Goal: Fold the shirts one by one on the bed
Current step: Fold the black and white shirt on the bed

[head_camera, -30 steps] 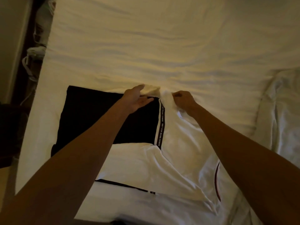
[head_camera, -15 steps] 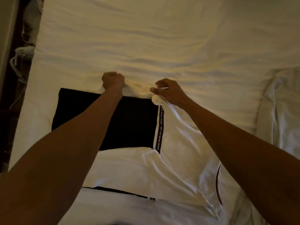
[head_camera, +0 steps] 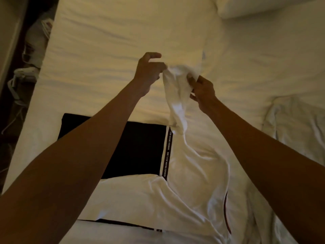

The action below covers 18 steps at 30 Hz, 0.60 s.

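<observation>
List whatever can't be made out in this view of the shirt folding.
All in the head view:
The end of the white shirt pinched between left hand and right hand is motion-blurred; sleeve or hem, unclear.
Its near edge is cut off by the bottom edge and partly hidden under the left forearm.
Floor clutter at left: too dark.
White heap: cut by the right edge.

The shirt is soft white cloth, matt and thin, creasing and twisting where it bunches. Its black panel looks like the same matt fabric, lying flat and smooth. A black tape with white printed letters edges the panel. The bed has a matt off-white cloth sheet, softly wrinkled.
</observation>
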Each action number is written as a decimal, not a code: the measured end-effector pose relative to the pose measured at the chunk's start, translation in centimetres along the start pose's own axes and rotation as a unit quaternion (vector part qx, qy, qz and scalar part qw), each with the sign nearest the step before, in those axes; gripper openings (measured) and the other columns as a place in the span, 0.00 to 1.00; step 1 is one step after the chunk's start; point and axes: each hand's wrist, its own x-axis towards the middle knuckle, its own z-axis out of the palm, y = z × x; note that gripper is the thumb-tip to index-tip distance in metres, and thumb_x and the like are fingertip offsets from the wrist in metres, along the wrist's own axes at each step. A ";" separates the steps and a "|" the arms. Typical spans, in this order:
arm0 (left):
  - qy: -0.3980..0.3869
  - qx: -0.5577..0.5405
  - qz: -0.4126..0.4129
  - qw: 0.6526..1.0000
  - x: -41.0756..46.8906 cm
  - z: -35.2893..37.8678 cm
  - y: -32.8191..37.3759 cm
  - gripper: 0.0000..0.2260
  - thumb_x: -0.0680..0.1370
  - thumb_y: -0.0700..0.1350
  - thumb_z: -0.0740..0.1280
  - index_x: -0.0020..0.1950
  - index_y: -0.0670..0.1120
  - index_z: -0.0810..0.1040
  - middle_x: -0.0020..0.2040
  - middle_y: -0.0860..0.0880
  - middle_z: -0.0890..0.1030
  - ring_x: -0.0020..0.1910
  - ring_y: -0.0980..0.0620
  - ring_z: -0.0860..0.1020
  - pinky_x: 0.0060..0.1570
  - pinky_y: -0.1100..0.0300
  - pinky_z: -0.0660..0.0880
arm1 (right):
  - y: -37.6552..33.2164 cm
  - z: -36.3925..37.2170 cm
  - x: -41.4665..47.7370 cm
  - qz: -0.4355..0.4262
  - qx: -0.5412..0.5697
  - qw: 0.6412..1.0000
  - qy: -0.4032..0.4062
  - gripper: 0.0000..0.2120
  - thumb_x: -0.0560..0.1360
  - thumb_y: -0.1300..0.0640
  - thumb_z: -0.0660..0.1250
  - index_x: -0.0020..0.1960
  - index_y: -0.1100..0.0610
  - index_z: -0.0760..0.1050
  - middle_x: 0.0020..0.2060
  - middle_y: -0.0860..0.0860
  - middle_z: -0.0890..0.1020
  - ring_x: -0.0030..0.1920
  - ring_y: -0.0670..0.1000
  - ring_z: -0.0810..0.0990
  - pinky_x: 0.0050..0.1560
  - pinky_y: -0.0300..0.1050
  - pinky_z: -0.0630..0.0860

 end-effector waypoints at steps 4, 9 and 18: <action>0.054 0.152 0.048 0.986 -0.6 -3.1 -2.5 0.10 0.74 0.41 0.71 0.54 0.51 0.78 0.42 0.51 0.82 0.41 0.51 0.79 0.41 0.58 0.74 | -2.2 -2.1 1.3 -0.073 -0.072 0.988 0.117 0.22 0.74 0.46 0.72 0.33 0.55 0.64 0.30 0.52 0.64 0.34 0.49 0.64 0.36 0.47 0.63; -0.070 0.272 0.007 0.960 -2.8 -5.2 -7.1 0.09 0.70 0.51 0.76 0.48 0.54 0.82 0.44 0.54 0.84 0.51 0.50 0.82 0.53 0.55 0.76 | -5.2 -1.4 2.5 -0.141 -0.141 0.971 0.133 0.22 0.76 0.50 0.70 0.31 0.53 0.61 0.29 0.50 0.63 0.31 0.47 0.62 0.35 0.42 0.61; -0.095 0.438 0.078 0.891 -5.2 -1.9 -11.6 0.22 0.79 0.45 0.69 0.73 0.51 0.69 0.68 0.47 0.74 0.65 0.45 0.72 0.60 0.51 0.71 | -3.2 -2.2 2.2 -0.077 -0.396 0.909 0.106 0.27 0.81 0.41 0.59 0.70 0.60 0.70 0.67 0.57 0.75 0.68 0.56 0.73 0.65 0.43 0.67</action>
